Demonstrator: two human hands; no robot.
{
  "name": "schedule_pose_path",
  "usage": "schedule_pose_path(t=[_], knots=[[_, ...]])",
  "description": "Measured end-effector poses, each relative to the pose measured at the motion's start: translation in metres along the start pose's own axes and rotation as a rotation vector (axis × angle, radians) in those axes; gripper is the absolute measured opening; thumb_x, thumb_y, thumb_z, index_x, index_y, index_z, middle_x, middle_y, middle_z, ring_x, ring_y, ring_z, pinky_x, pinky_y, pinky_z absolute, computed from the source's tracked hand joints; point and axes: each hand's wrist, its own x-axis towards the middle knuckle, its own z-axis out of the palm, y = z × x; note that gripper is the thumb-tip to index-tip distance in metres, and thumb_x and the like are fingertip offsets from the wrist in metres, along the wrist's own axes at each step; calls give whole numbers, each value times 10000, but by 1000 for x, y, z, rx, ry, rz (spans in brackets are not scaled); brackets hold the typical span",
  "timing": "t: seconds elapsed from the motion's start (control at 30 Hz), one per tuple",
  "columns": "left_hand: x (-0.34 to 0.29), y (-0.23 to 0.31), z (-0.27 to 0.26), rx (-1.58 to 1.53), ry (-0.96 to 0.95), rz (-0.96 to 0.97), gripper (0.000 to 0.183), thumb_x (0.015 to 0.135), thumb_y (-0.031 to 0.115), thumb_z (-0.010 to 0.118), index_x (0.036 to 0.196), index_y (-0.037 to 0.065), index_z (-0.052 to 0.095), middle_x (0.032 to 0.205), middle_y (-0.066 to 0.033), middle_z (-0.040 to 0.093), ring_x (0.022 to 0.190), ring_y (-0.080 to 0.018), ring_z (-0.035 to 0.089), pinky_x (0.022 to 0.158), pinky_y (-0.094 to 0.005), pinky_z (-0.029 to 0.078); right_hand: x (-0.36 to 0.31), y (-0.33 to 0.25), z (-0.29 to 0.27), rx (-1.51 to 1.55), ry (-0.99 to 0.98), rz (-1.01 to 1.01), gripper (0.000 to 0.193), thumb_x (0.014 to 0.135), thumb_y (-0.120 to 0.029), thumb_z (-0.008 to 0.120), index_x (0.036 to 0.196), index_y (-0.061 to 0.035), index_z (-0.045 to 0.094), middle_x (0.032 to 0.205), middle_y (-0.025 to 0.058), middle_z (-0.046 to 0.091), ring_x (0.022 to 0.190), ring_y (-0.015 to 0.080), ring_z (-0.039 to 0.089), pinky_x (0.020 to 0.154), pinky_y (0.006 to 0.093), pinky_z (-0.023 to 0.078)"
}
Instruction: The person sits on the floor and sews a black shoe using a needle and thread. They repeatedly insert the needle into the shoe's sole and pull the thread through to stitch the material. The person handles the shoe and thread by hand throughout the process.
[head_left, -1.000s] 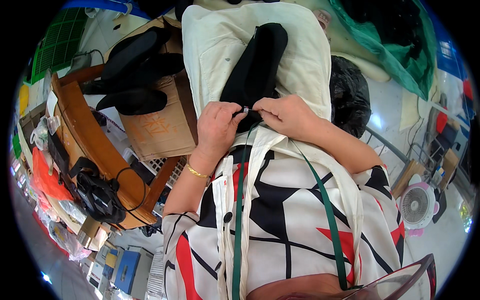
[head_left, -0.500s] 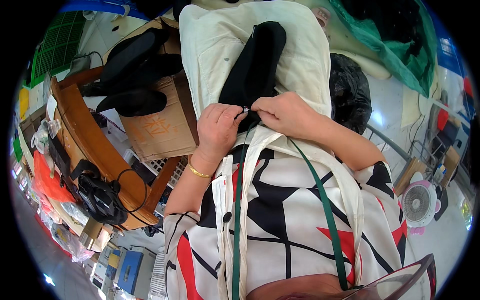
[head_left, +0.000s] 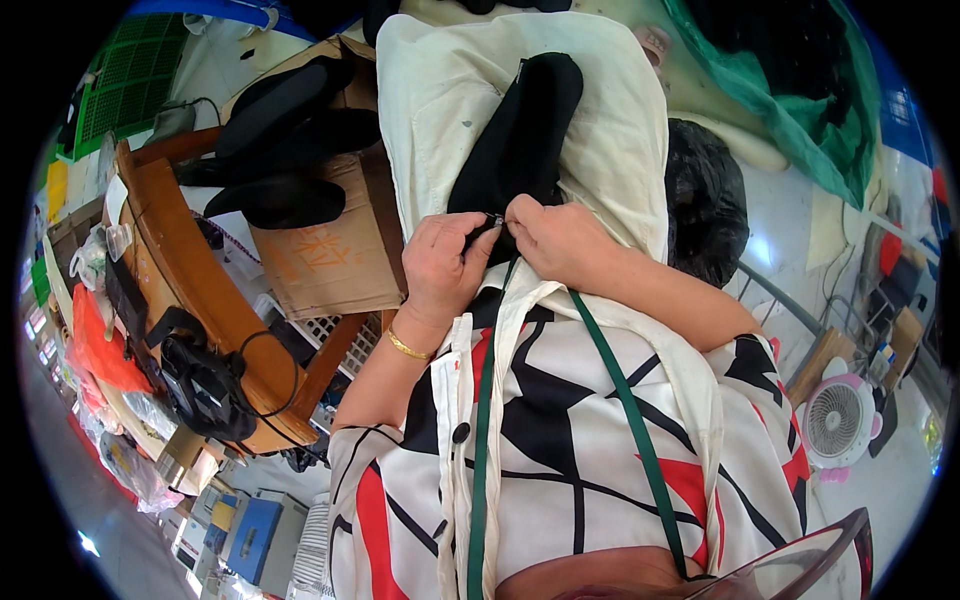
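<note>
A black fabric shoe (head_left: 525, 130) lies on the pale cloth over my lap, its far end pointing up and a little right. Both of my hands meet at its near end. My left hand (head_left: 440, 255), below a gold bracelet, is closed with thumb and forefinger pinched on the shoe's near edge. My right hand (head_left: 560, 238) is closed too, its fingertips bunched right beside the left ones. A tiny shiny piece (head_left: 497, 220) shows between the fingertips; its kind is too small to make out. The fingers hide part of the shoe's near end.
Several more black shoes (head_left: 280, 203) rest on a cardboard box (head_left: 325, 270) at the left, beside a wooden bench (head_left: 190, 290). A black plastic bag (head_left: 705, 200) stands right of my lap, with a green sack (head_left: 800, 130) beyond. A small fan (head_left: 838, 420) sits at the lower right.
The view has shifted slightly, so the scene sits a bit lower and to the right. My right fingers have drawn in closer to the left ones at the shoe's near edge.
</note>
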Motion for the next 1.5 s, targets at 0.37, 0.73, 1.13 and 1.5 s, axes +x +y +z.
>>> schedule_pose_path(t=[0.37, 0.73, 1.13, 1.5], knots=[[-5, -6, 4, -111, -45, -2, 245, 749, -18, 744, 982, 33, 688, 872, -100, 683, 769, -269, 620, 671, -344, 501, 7, -3, 3, 341, 116, 44, 143, 969, -166, 548, 1001, -39, 490, 743, 187, 621, 684, 383, 622, 599, 435, 478], [-1, -5, 1, -14, -30, 108, 313, 672, 7, 776, 965, 69, 684, 821, -64, 640, 715, -258, 593, 610, -360, 490, 24, -5, -32, 49, 125, -167, 118, 875, -163, 669, 897, -49, 647, 830, 90, 593, 721, 290, 603, 629, 369, 481], [-3, -16, 4, -111, -43, 134, 264, 636, -28, 763, 871, 43, 665, 802, -79, 633, 722, -279, 593, 625, -376, 493, 41, -14, -15, -106, 80, -390, 100, 896, -140, 600, 862, -51, 569, 822, 105, 516, 696, 325, 568, 593, 414, 464], [-5, -17, 12, -106, -122, 172, 262, 649, -8, 767, 892, 41, 684, 825, -95, 650, 747, -293, 613, 647, -376, 508, 59, -23, -3, 242, 283, -362, 119, 915, -137, 594, 878, -33, 550, 821, 133, 514, 713, 322, 542, 631, 392, 474]])
